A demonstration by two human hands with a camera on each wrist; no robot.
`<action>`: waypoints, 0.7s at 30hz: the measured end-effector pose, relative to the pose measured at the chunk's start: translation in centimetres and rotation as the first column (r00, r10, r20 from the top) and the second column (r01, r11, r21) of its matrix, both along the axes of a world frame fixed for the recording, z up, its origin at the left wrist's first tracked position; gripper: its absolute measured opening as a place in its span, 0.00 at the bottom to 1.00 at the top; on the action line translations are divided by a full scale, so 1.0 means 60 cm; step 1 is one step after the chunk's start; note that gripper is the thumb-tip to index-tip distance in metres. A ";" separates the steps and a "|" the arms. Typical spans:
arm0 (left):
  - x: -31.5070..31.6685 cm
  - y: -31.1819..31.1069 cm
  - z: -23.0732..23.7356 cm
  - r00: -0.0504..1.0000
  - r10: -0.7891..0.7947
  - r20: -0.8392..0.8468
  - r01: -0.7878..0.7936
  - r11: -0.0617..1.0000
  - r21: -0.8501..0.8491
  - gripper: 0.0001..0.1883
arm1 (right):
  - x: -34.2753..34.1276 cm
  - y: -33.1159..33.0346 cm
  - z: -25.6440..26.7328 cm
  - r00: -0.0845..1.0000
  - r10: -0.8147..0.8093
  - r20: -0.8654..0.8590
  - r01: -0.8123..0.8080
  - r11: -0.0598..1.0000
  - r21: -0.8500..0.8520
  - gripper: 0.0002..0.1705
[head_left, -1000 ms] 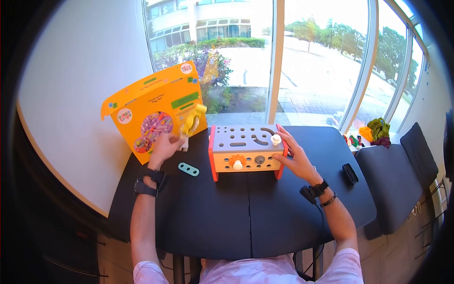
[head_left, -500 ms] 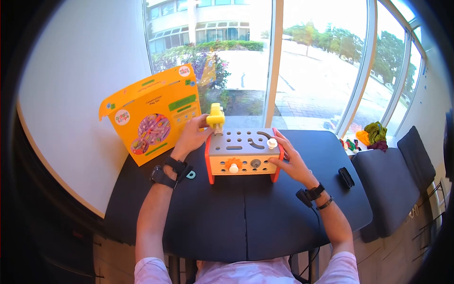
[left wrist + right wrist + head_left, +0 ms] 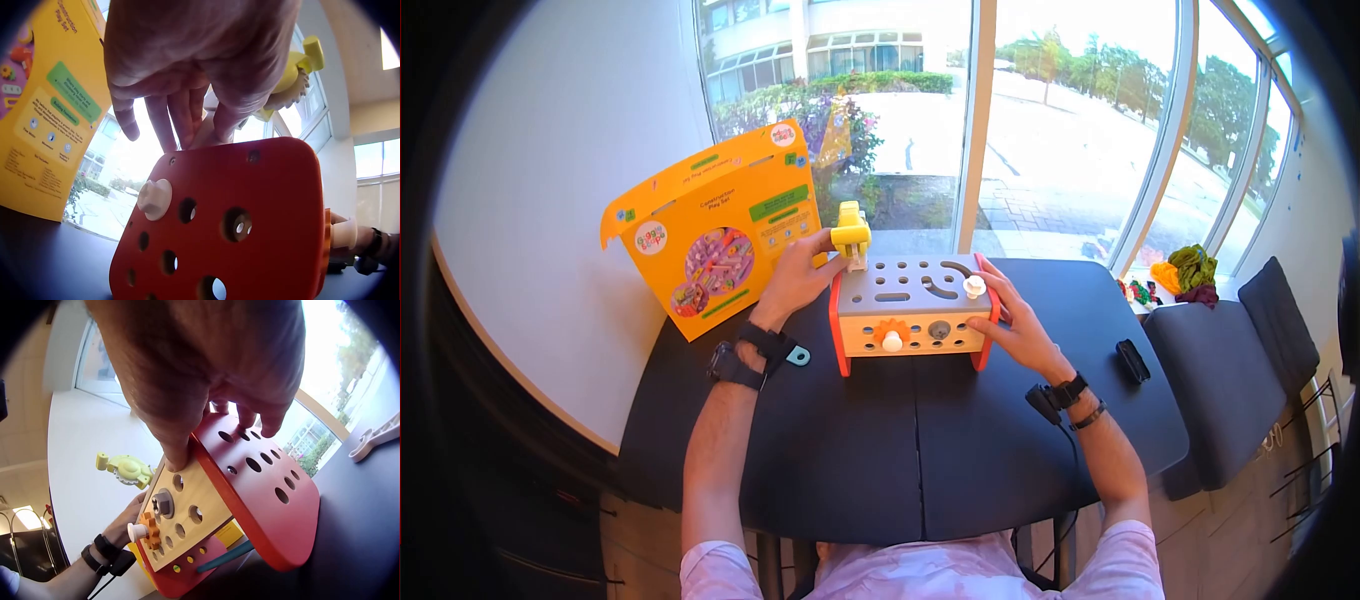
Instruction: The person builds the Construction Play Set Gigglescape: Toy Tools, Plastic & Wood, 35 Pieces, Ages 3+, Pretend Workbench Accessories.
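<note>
A toy workbench (image 3: 918, 290) with a grey perforated top and red end panels stands on the table. Over its far left corner is a yellow toy circular saw (image 3: 851, 235), its jagged blade visible in the left wrist view. My left hand (image 3: 795, 280) pinches the pale lower part of the saw, right at the bench top. At the other end, my right hand (image 3: 1022, 328) grips the workbench, thumb on the wooden front and fingers over the red panel (image 3: 275, 481). An orange gear (image 3: 150, 530) and a grey bolt (image 3: 163, 504) sit on the front.
A yellow play-set box (image 3: 735, 225) leans at the back left. Partly behind my left wrist lies a teal perforated strip (image 3: 799, 356). A black case (image 3: 1132, 361) is on the right, and a grey toy wrench (image 3: 378, 439) lies beyond the bench. Windows stand behind the table.
My left hand has carried the yellow saw from in front of the box rightward to the workbench's top left corner. The right hand keeps its grip on the bench.
</note>
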State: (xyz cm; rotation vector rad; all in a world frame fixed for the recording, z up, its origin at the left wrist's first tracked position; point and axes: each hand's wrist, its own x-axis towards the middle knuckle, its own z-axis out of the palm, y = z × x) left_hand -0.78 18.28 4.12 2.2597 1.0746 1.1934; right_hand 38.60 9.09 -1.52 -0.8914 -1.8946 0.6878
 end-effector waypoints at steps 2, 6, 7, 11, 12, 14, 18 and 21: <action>0.002 -0.008 0.009 0.991 0.058 -0.118 -0.056 0.998 0.015 0.19 | 0.002 0.004 -0.003 1.000 0.005 -0.001 -0.005 1.000 0.001 0.45; 0.003 -0.003 -0.008 1.000 0.000 -0.017 0.000 1.000 0.006 0.19 | 0.004 0.009 -0.009 1.000 -0.010 0.024 0.010 1.000 0.015 0.45; 0.002 0.003 -0.012 1.000 -0.007 -0.009 0.007 1.000 0.013 0.19 | 0.004 0.008 -0.008 1.000 -0.013 0.028 0.012 1.000 0.017 0.45; 0.000 0.017 -0.029 0.999 -0.035 0.015 0.034 0.998 0.044 0.19 | 0.000 0.002 -0.004 1.000 -0.002 0.003 0.002 1.000 0.011 0.45; 0.000 0.019 -0.031 0.999 -0.041 0.019 0.039 0.998 0.055 0.19 | -0.001 0.001 -0.002 1.000 -0.001 0.003 0.001 1.000 0.009 0.45; 0.003 0.009 -0.024 1.000 0.007 -0.023 -0.005 0.997 0.076 0.18 | -0.002 -0.001 0.002 1.000 0.001 0.003 -0.001 1.000 0.004 0.45; 0.006 -0.002 -0.015 0.988 0.102 -0.117 -0.091 0.991 0.101 0.19 | 0.001 0.002 0.002 1.000 -0.003 0.030 0.003 1.000 0.011 0.46; 0.006 -0.004 -0.018 0.991 0.092 -0.101 -0.083 0.993 0.086 0.20 | 0.004 0.006 -0.006 0.999 -0.005 0.043 0.005 1.000 0.012 0.46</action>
